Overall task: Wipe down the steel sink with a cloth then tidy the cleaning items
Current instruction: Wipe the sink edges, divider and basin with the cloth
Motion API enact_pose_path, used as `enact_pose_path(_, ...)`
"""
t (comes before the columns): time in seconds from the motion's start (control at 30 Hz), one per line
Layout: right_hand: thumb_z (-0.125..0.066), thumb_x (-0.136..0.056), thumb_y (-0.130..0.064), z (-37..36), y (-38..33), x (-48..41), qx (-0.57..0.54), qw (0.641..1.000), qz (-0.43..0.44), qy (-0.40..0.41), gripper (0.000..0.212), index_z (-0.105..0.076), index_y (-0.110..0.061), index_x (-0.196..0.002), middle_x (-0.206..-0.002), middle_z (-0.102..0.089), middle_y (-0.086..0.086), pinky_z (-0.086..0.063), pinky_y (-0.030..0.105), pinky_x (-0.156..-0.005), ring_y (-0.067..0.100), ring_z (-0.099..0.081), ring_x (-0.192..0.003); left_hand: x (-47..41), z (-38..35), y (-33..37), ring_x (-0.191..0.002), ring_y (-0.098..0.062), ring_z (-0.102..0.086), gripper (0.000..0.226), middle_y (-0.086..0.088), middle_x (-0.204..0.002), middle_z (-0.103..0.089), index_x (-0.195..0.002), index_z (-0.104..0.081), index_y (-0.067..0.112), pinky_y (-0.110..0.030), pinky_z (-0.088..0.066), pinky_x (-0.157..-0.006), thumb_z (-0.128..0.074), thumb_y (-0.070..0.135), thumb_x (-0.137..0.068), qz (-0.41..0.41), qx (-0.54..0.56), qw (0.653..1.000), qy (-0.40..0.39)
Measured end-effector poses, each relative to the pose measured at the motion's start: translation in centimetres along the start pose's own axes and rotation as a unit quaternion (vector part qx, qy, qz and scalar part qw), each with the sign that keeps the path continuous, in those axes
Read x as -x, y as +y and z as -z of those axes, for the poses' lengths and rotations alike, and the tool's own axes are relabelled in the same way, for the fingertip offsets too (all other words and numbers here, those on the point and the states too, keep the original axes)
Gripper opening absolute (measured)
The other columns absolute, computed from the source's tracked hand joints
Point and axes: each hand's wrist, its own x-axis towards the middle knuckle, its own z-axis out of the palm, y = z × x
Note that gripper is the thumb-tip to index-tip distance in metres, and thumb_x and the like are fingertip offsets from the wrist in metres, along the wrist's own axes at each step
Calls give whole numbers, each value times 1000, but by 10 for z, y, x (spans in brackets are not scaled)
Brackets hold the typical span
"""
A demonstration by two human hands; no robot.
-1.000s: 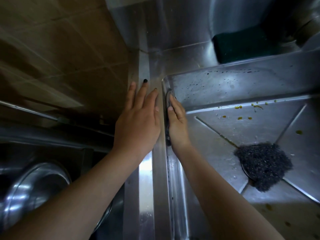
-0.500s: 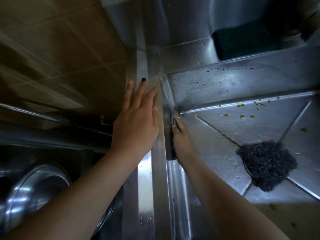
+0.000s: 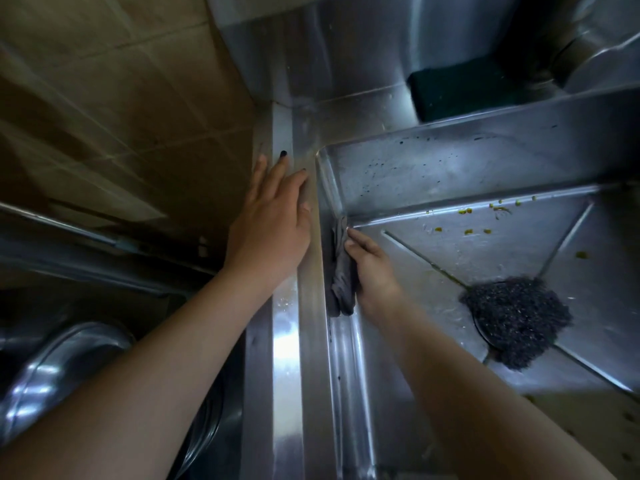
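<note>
Presently we inspect the sink (image 3: 450, 174), the largest item, and find its back wall spotted and its floor carrying yellow scraps (image 3: 464, 212) along the far edge. The risk we note: wiping the left wall alone leaves those scraps, and a downward stroke could drag grime onto the floor already passed. The scourer (image 3: 516, 320) sits over the drain; pushed debris could lodge in it or beneath it. A dark sponge (image 3: 446, 91) lies on the back ledge, well apart, and must not be forgotten at tidying. The left hand (image 3: 270, 230) rests flat on the rim, fingers together and extended, holding nothing; on wet steel that brace could slip. The right hand (image 3: 372, 268) presses the cloth (image 3: 341, 271) against the left wall near the back corner, fingers close together and flat on it. The cloth is bunched, so it could ride up or drop.

Against the earlier frames, we record the right hand lower on the wall and more cloth showing. The left hand is unchanged.
</note>
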Motion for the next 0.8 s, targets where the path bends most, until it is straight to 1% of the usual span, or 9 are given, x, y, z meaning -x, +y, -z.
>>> enact_pose_path(0.03,-47,-94,1,1,-2,3,-4,1000,-1,-5,31,-55,-3,-124,-124,-59,19,-45,41,-100,25,-56,-105,0,0,0,-143,-11,8,44,8,-157,-5,-143,-29,24,-27,-1,-113,-31,27,-99,3,9,1000,0)
enact_pose_path(0.1,-46,-95,-2,4,-8,10,-18,1000,-6,-23,31,-54,-3,-125,-116,-61,18,-54,37,-83,26,-58,-98,0,1,1,-144,-12,7,43,7,-157,-4,-141,-32,23,-28,-3,-114,-34,26,-98,6,22,1000,2)
enact_pose_path(0.23,-43,-96,-3,7,-23,26,-75,995,-14,-57,28,-53,-1,-122,-92,-62,13,-56,25,-55,20,-61,-71,2,3,1,-144,-15,-2,37,3,-157,-8,-133,-44,20,-37,-13,-114,-42,23,-96,5,36,999,23)
enact_pose_path(0.33,-39,-96,-3,8,-31,37,-108,990,2,-86,36,-46,4,-131,-96,-61,14,-55,21,-60,21,-61,-79,6,4,1,-143,-18,-11,27,0,-154,-17,-118,-55,17,-43,-19,-114,-42,16,-94,-1,71,996,51)
enact_pose_path(0.43,-39,-96,-3,8,-35,54,-134,984,-1,-117,35,-48,1,-129,-100,-61,15,-55,21,-64,20,-62,-82,8,7,-3,-141,-18,-16,25,-1,-151,-24,-111,-60,15,-49,-19,-114,-41,11,-94,6,125,991,54)
enact_pose_path(0.57,-42,-95,-3,7,-42,83,-107,985,18,-136,31,-55,-5,-123,-101,-66,12,-56,22,-71,18,-64,-84,20,10,-2,-143,-16,-7,28,3,-152,-21,-118,-56,20,-54,-6,-115,-37,18,-97,13,79,997,1)
enact_pose_path(0.63,-44,-95,-3,7,-42,96,-91,986,35,-134,29,-58,-6,-120,-100,-68,10,-56,20,-73,15,-66,-83,34,10,1,-144,-12,-2,29,6,-153,-19,-120,-53,23,-53,0,-115,-35,22,-98,12,57,998,-5)
enact_pose_path(0.73,-48,-93,-5,12,-37,110,-52,990,69,-115,30,-60,-10,-120,-111,-68,9,-50,27,-92,18,-64,-100,59,9,4,-142,-5,4,35,11,-155,-12,-130,-45,28,-48,6,-114,-31,27,-98,3,45,999,-5)
enact_pose_path(0.8,-49,-93,-6,17,-31,116,-18,989,92,-114,30,-61,-18,-118,-117,-66,6,-45,32,-100,16,-62,-109,72,6,4,-138,2,12,41,14,-155,-5,-138,-35,32,-45,8,-114,-27,29,-98,-5,35,999,-23)
